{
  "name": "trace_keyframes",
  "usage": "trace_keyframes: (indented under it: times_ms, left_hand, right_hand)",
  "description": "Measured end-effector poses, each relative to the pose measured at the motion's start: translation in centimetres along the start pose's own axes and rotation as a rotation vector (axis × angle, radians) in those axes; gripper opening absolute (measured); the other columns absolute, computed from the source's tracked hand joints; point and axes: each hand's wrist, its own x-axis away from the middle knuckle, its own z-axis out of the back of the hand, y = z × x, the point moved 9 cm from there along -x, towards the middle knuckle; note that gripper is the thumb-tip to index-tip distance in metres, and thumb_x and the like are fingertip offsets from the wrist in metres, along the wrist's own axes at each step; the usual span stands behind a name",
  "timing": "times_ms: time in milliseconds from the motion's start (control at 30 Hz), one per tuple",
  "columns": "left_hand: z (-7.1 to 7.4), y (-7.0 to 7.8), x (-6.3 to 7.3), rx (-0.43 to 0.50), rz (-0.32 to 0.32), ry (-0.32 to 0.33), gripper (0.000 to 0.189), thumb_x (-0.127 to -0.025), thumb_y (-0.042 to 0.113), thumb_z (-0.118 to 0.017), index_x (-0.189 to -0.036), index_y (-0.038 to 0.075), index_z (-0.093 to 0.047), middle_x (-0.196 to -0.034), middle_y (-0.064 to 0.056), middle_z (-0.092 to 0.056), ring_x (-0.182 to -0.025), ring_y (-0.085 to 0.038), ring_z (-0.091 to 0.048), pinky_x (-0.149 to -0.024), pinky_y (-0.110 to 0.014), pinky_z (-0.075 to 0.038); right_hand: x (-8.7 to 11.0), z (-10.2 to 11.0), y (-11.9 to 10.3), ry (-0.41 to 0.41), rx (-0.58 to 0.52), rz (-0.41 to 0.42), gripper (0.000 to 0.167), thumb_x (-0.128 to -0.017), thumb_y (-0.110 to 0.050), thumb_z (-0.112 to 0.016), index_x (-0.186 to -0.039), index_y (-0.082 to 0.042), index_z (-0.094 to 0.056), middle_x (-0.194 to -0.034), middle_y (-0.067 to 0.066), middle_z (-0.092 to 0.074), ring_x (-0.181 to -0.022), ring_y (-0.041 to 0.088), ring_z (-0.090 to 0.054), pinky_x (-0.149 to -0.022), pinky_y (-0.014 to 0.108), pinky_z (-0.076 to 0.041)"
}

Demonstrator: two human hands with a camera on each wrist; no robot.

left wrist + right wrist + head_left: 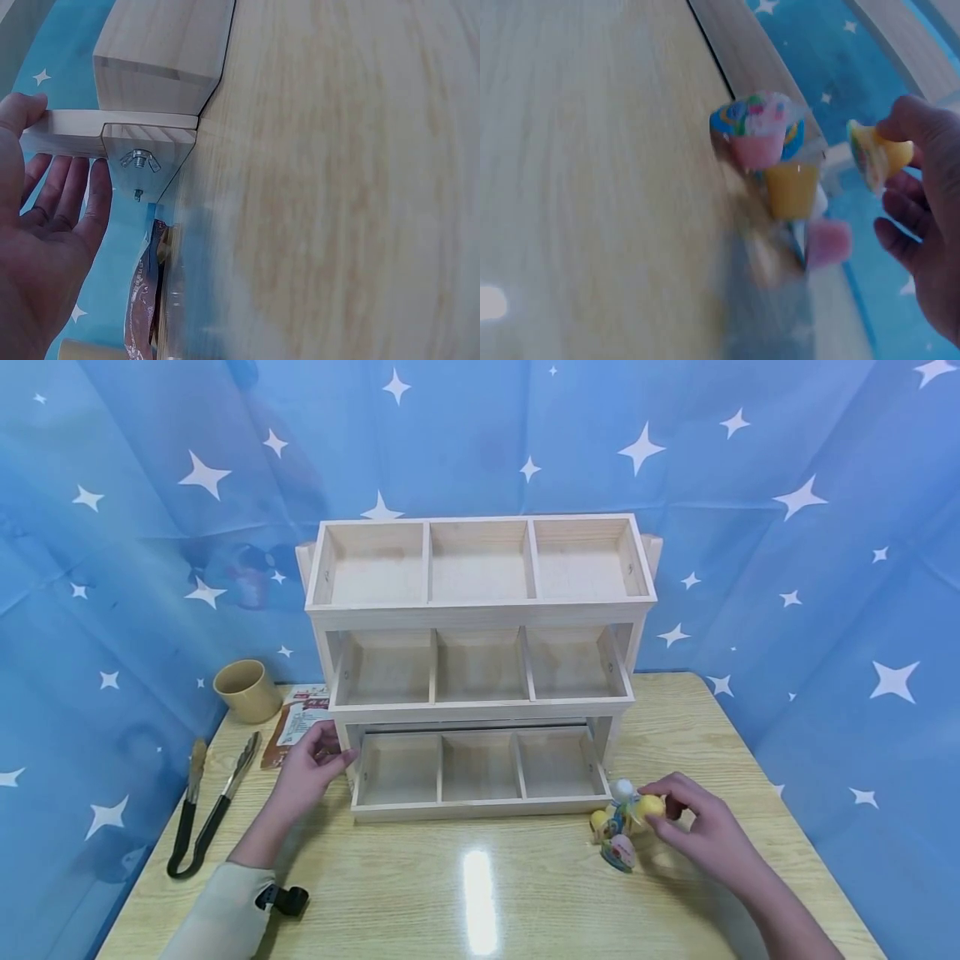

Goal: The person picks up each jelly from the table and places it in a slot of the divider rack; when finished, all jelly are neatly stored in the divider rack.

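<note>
My right hand (701,827) pinches a yellow jelly cup (649,807) between thumb and fingers, raised over the table by the shelf's front right corner. Beneath and beside it sits a small cluster of jelly cups. In the right wrist view a pink jelly cup (757,146), a yellow one (791,191) and another pink one (829,241) show, slightly blurred. At the other end, my left hand (307,772) holds the left side post (67,131) of the three-tier wooden shelf (480,616), thumb on one face and fingers on the opposite one.
Each shelf tier has three compartments with low walls. Left of the shelf stand a tan cup (251,693) and a flat brown-and-white packet (298,718). Black-handled tongs (213,818) lie along the table's left side. A blue starry cloth (480,435) hangs behind.
</note>
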Motion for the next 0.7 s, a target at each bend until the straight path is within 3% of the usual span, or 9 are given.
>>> trace_keyframes:
  times_ms: [133,333,533,700]
  left_hand:
    - [0.1,-0.1,0.0,0.007,0.000,0.000,0.047,-0.106,0.016,-0.078,-0.146,0.002,-0.059,-0.127,-0.018,-0.067,-0.115,-0.018,-0.066,-0.095,-0.020,-0.057]
    - [0.1,-0.2,-0.1,0.006,0.006,-0.005,0.048,-0.105,0.016,-0.079,-0.147,0.003,-0.058,-0.129,-0.018,-0.067,-0.117,-0.020,-0.066,-0.095,-0.021,-0.057]
    - [0.1,-0.6,-0.3,-0.013,-0.001,-0.007,0.049,-0.105,0.019,-0.079,-0.147,0.004,-0.059,-0.130,-0.018,-0.068,-0.119,-0.022,-0.066,-0.096,-0.021,-0.057]
    - [0.2,-0.8,-0.5,-0.015,-0.009,-0.007,0.049,-0.105,0.020,-0.081,-0.147,0.004,-0.060,-0.130,-0.018,-0.068,-0.118,-0.023,-0.067,-0.096,-0.021,-0.057]
  right_hand:
    - [-1.5,-0.6,-1.2,0.003,-0.024,0.044,0.046,-0.086,0.012,-0.086,-0.124,-0.013,-0.078,-0.105,-0.004,-0.069,-0.083,0.011,-0.055,-0.070,0.027,-0.048]
    - [-3.9,-2.3,-2.2,-0.024,-0.089,0.060,0.041,-0.090,0.008,-0.086,-0.123,-0.015,-0.078,-0.104,-0.007,-0.067,-0.083,0.012,-0.055,-0.059,0.030,-0.047]
    - [-5.9,-5.2,-3.6,-0.067,-0.099,0.091,0.037,-0.090,0.003,-0.088,-0.123,-0.011,-0.079,-0.102,-0.006,-0.067,-0.085,0.013,-0.059,-0.070,0.027,-0.053]
    - [-7.4,-7.5,-5.0,-0.130,-0.138,0.107,0.034,-0.092,-0.003,-0.089,-0.122,-0.015,-0.078,-0.102,-0.006,-0.067,-0.084,0.014,-0.061,-0.072,0.029,-0.057]
